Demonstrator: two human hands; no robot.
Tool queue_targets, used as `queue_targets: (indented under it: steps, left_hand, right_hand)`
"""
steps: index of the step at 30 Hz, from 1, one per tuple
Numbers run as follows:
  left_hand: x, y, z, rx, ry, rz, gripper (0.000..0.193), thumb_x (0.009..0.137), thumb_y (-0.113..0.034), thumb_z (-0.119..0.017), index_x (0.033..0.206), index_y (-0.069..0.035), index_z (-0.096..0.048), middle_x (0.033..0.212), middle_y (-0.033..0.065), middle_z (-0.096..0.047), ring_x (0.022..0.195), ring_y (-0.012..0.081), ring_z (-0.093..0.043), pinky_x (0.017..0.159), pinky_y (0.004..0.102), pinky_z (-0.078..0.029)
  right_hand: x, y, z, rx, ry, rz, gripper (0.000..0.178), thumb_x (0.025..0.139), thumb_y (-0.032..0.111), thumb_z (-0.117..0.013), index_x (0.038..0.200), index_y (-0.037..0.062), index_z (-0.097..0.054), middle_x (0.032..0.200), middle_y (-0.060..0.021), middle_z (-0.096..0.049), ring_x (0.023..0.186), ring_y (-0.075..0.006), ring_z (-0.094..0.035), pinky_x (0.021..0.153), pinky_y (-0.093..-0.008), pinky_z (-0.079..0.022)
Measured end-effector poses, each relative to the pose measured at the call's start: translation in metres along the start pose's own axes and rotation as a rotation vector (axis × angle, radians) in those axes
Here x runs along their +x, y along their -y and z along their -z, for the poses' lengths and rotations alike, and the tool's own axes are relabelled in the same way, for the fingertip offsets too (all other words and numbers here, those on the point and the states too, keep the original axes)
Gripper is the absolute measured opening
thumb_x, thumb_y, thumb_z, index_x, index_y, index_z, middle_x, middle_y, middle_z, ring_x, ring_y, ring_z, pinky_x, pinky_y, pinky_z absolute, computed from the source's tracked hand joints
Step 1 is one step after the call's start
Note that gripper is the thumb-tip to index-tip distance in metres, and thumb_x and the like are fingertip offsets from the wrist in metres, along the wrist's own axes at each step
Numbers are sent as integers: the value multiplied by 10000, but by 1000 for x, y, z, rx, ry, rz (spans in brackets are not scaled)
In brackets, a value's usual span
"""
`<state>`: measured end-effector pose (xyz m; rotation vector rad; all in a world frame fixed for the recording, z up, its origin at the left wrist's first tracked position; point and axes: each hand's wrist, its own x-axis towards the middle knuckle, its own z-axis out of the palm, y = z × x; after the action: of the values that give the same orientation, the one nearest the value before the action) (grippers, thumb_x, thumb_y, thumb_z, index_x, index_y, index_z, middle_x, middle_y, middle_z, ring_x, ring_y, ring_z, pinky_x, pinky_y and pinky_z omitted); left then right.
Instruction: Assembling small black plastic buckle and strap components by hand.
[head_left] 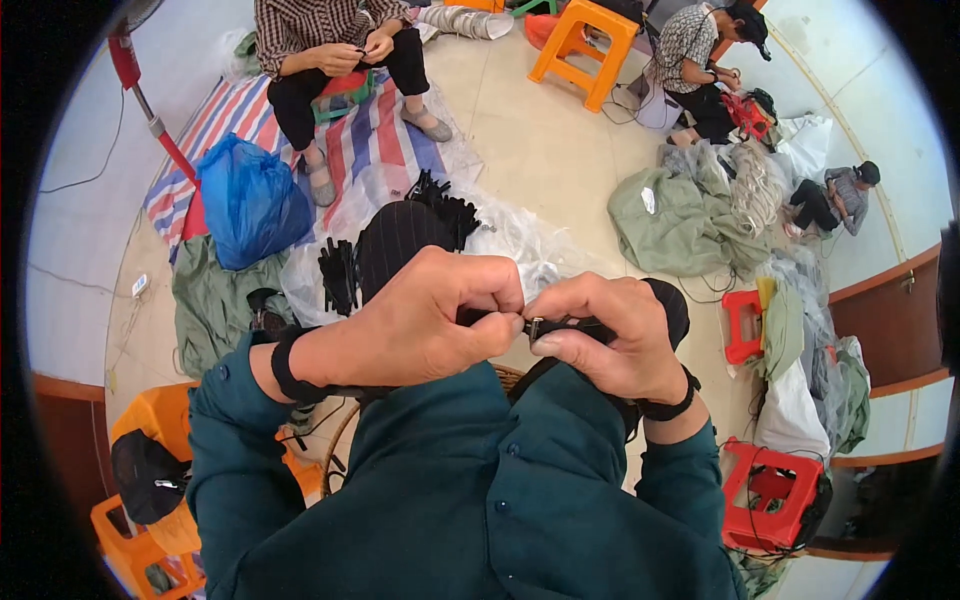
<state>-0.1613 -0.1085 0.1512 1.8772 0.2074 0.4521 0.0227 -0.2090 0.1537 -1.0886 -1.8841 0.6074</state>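
Note:
My left hand (pixel 410 320) and my right hand (pixel 612 335) meet in front of my chest, above my lap. Both are closed in a pinch on a thin black strip (pixel 568 326), which may be a cable or a strap. A small brass-coloured metal piece (pixel 537 327) shows on it between the fingertips, with the right thumb and forefinger around it. The left fingers hide the strip's other end. Bunches of black strips (pixel 340 277) lie on clear plastic beyond my left knee, and more black strips (pixel 445 208) sit beside that knee.
A blue plastic bag (pixel 250 200) stands at left on green cloth near a striped sheet (pixel 385 140). Other people sit working at the far left and far right. Orange (pixel 585 50) and red stools (pixel 770 495), green sacks (pixel 670 220) and coiled rope (pixel 757 185) stand around.

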Motion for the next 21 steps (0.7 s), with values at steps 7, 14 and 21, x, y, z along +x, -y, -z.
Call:
queue_targets:
  steps: [7,14,21]
  left_hand:
    - [2,15,-4,74,-14,-31,65,781,-22,-533,742,-4,-485,513,-22,-436,479,7,-382,426,201,-290]
    - [4,3,-11,-244,-10,242,70,833,-20,-463,764,-18,-478,525,2,-508,437,52,-477,387,197,-363]
    - [8,8,-11,-405,28,320,91,840,-38,-461,770,5,-500,543,28,-525,457,60,-498,398,202,-409]
  right_hand:
    - [-2,-7,-8,-109,12,30,202,746,84,-684,893,30,-557,742,-104,-623,668,-250,-638,576,-294,-485]
    - [-3,-7,-8,-80,-74,-93,202,761,109,-681,886,22,-549,738,-114,-624,683,-253,-648,585,-298,-491]
    - [-6,-13,-9,86,-70,-198,183,773,98,-674,871,7,-549,735,-111,-647,700,-206,-661,613,-297,-504]
